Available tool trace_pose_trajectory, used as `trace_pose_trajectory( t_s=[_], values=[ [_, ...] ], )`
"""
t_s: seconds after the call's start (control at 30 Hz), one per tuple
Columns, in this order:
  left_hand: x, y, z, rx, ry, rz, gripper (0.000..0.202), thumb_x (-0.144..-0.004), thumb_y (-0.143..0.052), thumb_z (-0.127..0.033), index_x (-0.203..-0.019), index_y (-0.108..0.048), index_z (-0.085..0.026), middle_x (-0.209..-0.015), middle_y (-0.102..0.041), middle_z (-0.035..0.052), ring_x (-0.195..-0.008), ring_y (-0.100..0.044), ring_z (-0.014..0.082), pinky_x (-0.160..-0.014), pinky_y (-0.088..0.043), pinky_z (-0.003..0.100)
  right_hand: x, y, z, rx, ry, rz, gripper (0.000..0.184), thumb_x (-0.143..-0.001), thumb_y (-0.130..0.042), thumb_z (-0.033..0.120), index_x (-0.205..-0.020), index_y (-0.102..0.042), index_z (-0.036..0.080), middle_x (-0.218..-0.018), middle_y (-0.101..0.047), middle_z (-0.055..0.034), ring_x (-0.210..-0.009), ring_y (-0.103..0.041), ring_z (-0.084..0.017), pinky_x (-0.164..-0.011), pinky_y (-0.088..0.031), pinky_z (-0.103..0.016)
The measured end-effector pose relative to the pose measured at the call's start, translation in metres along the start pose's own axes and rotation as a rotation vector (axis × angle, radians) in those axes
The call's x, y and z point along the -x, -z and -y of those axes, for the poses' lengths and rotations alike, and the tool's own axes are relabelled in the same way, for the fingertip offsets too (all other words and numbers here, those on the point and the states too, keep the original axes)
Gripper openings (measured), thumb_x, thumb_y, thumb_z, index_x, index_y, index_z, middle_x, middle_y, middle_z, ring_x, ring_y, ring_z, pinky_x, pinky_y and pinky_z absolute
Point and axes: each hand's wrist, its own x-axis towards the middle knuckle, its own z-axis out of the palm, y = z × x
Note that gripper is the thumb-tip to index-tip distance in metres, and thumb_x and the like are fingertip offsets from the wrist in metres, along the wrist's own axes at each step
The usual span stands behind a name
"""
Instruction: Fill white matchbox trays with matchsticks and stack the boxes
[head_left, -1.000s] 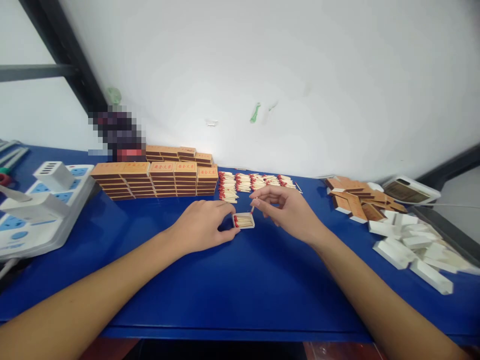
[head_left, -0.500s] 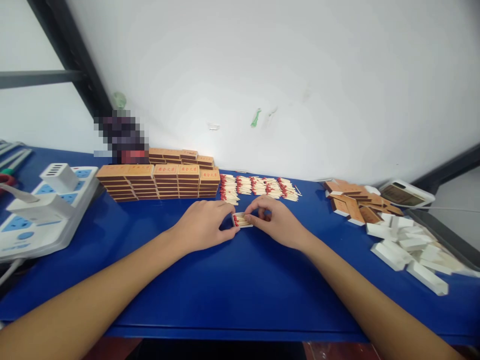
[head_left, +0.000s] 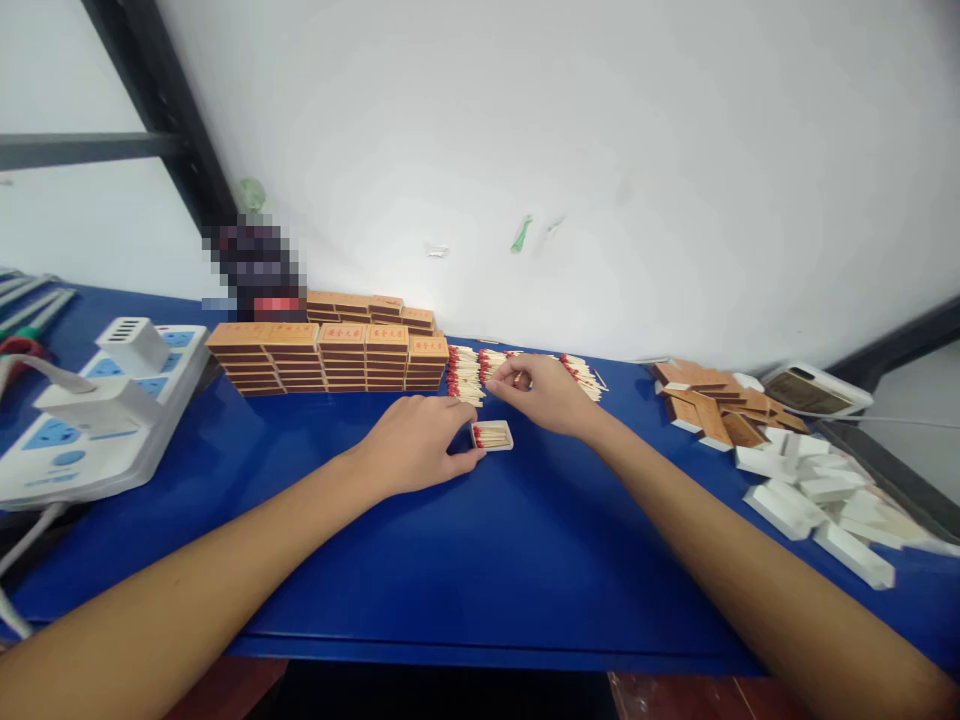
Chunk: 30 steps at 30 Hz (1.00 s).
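Note:
A small white matchbox tray [head_left: 493, 436] with red-tipped matches in it lies on the blue table [head_left: 465, 560]. My left hand [head_left: 420, 445] rests beside it, thumb and fingers pinching its left end. My right hand [head_left: 541, 392] has reached back to the row of loose red-tipped matches [head_left: 480, 370] along the wall, its fingers curled together and pinching at them; what the fingertips hold is too small to make out.
Stacks of brown matchboxes [head_left: 330, 355] stand at the back left. A white power strip with plugs [head_left: 97, 400] lies at the far left. Brown sleeves [head_left: 705, 395] and white inner trays [head_left: 817, 500] are heaped at the right, near a white device [head_left: 817, 390].
My right hand left the tray and moved back to the row of loose matches. My left hand stayed on the tray's left end. The camera view shifted a little to the left.

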Motion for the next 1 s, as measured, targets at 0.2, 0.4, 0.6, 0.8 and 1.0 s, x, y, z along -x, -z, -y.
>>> trace_pose_trajectory(
  t_s=[0.2,0.4,0.6,0.8,1.0],
  values=[
    [0.0,-0.001,0.002,0.004,-0.003,-0.005,0.027,-0.095,-0.067,-0.043,-0.107,-0.072,-0.02,-0.087,-0.072,0.002,-0.073,-0.064,0.0189,-0.061,-0.035,0.031,-0.013,-0.012,-0.011,-0.015,-0.075,0.105,0.02,-0.087,-0.069,0.034,-0.074,-0.069,0.019,-0.068,-0.067,-0.0009,-0.06,-0.053,-0.015,-0.058,-0.039,-0.029],
    [0.0,-0.003,0.002,0.029,-0.016,-0.018,0.024,-0.094,-0.068,-0.042,-0.106,-0.072,-0.021,-0.085,-0.071,0.0003,-0.071,-0.063,0.0178,-0.061,-0.034,0.03,-0.012,-0.012,-0.017,-0.05,-0.094,0.158,0.029,-0.09,-0.066,0.043,-0.073,-0.065,0.02,-0.062,-0.059,0.0013,-0.058,-0.048,-0.014,-0.055,-0.035,-0.029],
    [0.0,-0.003,0.003,0.03,0.003,-0.016,0.027,-0.095,-0.068,-0.043,-0.109,-0.071,-0.02,-0.083,-0.07,0.0001,-0.069,-0.062,0.0168,-0.06,-0.034,0.03,0.007,0.02,-0.012,-0.019,0.089,0.202,0.031,-0.098,-0.059,0.047,-0.085,-0.065,0.02,-0.076,-0.062,-0.0019,-0.068,-0.051,-0.016,-0.062,-0.04,-0.03],
    [-0.002,-0.003,0.005,0.055,0.014,-0.023,0.028,-0.093,-0.07,-0.045,-0.108,-0.073,-0.021,-0.079,-0.068,-0.001,-0.068,-0.062,0.0163,-0.06,-0.035,0.029,0.041,0.035,-0.006,0.145,0.206,0.294,0.018,-0.104,-0.057,0.034,-0.093,-0.065,0.021,-0.088,-0.065,-0.0035,-0.077,-0.055,-0.018,-0.067,-0.041,-0.031],
    [-0.002,-0.005,0.007,0.082,-0.002,-0.037,0.03,-0.093,-0.071,-0.044,-0.113,-0.072,-0.022,-0.076,-0.065,-0.003,-0.067,-0.06,0.0148,-0.06,-0.035,0.028,0.05,0.021,-0.006,0.136,0.245,0.257,0.009,-0.104,-0.059,0.023,-0.099,-0.065,0.021,-0.095,-0.063,-0.0034,-0.079,-0.057,-0.017,-0.069,-0.042,-0.029]
  ],
)
